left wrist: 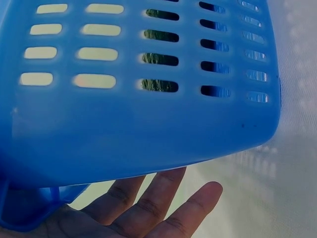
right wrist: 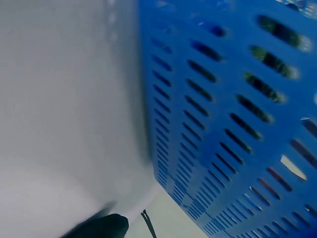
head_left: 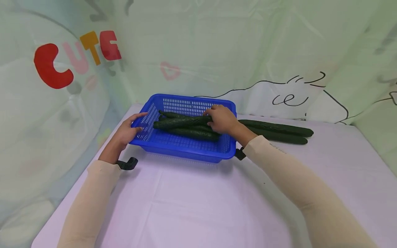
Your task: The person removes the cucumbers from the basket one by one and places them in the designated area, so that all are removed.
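Observation:
A blue slotted plastic basket stands on the table with several dark green cucumbers lying lengthwise inside. My right hand reaches over its right end and grips the right end of the topmost cucumber between thumb and fingers. At the basket's left end, my left hand rests on the rim, index finger and thumb spread over the edge. In the left wrist view, the other fingers stretch out along the outside of the basket wall. Green skin shows through the slots in both wrist views.
More long cucumbers lie on the table right of the basket, under and beyond my right forearm. A white cloth covers the table. Behind it hangs a pale green printed curtain, with coloured letters at the left.

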Demonstrator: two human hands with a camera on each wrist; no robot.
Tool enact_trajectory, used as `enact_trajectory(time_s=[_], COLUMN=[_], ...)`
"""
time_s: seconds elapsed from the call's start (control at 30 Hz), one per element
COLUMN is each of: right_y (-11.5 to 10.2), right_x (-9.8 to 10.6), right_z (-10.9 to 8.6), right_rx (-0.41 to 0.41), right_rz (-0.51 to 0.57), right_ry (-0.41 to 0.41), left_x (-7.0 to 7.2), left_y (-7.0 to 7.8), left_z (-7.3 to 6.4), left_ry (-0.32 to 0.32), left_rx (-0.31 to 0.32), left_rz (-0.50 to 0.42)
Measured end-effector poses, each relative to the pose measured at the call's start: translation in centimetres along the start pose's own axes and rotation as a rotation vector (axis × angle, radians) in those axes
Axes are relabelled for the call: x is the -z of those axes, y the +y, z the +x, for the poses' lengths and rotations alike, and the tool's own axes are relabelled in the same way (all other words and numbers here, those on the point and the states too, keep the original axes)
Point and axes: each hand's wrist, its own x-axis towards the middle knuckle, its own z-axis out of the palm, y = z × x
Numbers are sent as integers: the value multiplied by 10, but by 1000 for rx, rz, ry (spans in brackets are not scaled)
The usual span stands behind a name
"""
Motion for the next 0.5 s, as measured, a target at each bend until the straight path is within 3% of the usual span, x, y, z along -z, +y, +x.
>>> enact_trajectory(time_s=[0.23,0.5], right_y=[-3,-4], right_x=[-7,-7], right_z=[2,2], right_rx=[44,25], right_rz=[-165,-185], right_ry=[-41,-114], left_x=[-1,-2], left_y=[0,2], left_z=[-2,-3], left_ry=[6,5], left_rx=[-4,3], left_rz=[14,19])
